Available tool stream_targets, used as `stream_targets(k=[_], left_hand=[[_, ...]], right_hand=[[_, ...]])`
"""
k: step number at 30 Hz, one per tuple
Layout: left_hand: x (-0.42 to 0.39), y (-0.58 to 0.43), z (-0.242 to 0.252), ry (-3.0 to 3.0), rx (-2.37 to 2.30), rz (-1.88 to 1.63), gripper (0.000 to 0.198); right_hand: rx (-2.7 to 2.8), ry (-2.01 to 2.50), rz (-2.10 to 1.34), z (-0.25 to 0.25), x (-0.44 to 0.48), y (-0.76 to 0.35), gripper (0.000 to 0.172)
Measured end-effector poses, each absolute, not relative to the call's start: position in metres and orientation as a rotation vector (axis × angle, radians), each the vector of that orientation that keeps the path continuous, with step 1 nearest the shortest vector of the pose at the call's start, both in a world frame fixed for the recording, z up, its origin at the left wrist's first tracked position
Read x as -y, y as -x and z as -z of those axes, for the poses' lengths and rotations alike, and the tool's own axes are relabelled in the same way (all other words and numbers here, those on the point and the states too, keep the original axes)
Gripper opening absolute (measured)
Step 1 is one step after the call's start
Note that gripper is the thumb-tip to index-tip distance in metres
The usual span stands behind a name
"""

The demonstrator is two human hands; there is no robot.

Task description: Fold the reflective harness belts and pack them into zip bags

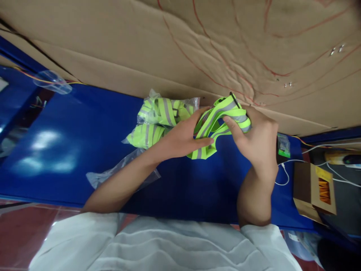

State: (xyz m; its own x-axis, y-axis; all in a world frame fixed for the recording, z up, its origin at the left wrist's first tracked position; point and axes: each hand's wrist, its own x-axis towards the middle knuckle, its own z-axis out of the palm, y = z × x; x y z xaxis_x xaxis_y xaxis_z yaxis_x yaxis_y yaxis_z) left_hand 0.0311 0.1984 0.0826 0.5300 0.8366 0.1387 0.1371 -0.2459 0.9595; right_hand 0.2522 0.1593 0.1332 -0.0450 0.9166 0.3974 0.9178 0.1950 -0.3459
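Observation:
A neon yellow strap with a grey reflective stripe (210, 122) is bunched in loops above the blue table (180, 188). My left hand (187, 135) grips its left side, thumb across the lower loops. On the right, my right hand (251, 131) is closed round the folded end, thumb on top; its other fingers are mostly hidden behind. A black edge or buckle piece sticks up at the strap's top. Just left of my left hand lie clear bags with similar yellow straps, one upper bag (166, 111) and one lower bag (145, 135).
A flat clear plastic bag (121, 169) lies partly under my left forearm. Brown cardboard (113, 45) stands along the table's back. A clear plastic cup (53, 81) lies at the far left. At right are an open carton (313, 188), white cables and a small green packet (283, 145).

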Motion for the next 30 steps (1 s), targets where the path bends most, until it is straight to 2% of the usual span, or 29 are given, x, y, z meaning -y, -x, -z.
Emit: stream_targets(k=[3,5,10,14,19,21,26,30], left_hand=[[-0.209,-0.024,-0.077,-1.761,-0.63,-0.554,0.049],[-0.218,-0.016,-0.077,-1.753,-0.592,-0.382,0.038],[-0.232,0.003,-0.082,-1.666,-0.546,-0.169,0.037],[-0.234,0.006,-0.084,-1.84,-0.768,-0.474,0.04],[-0.203,-0.015,-0.095,-2.044,-1.128,-1.352,0.022],[-0.185,-0.025,-0.098,-2.237,-1.093,-1.545,0.023],[-0.162,-0.039,-0.095,-2.662,-1.001,-1.485,0.05],[-0.166,-0.038,-0.097,-2.406,-1.024,-1.31,0.034]], right_hand=[[1.956,1.702,-0.102,-0.134,-0.16,-0.257,0.042],[1.951,1.713,-0.185,-0.135,-0.16,-0.264,0.039],[1.939,1.673,-0.425,-0.14,-0.159,-0.279,0.038],[1.8,1.673,-0.355,-0.146,-0.157,-0.287,0.025],[1.578,1.706,-0.298,-0.149,-0.155,-0.29,0.027],[1.519,1.731,-0.316,-0.15,-0.155,-0.287,0.026],[1.455,1.705,-0.347,-0.154,-0.152,-0.282,0.029],[1.401,1.716,-0.322,-0.153,-0.152,-0.286,0.031]])
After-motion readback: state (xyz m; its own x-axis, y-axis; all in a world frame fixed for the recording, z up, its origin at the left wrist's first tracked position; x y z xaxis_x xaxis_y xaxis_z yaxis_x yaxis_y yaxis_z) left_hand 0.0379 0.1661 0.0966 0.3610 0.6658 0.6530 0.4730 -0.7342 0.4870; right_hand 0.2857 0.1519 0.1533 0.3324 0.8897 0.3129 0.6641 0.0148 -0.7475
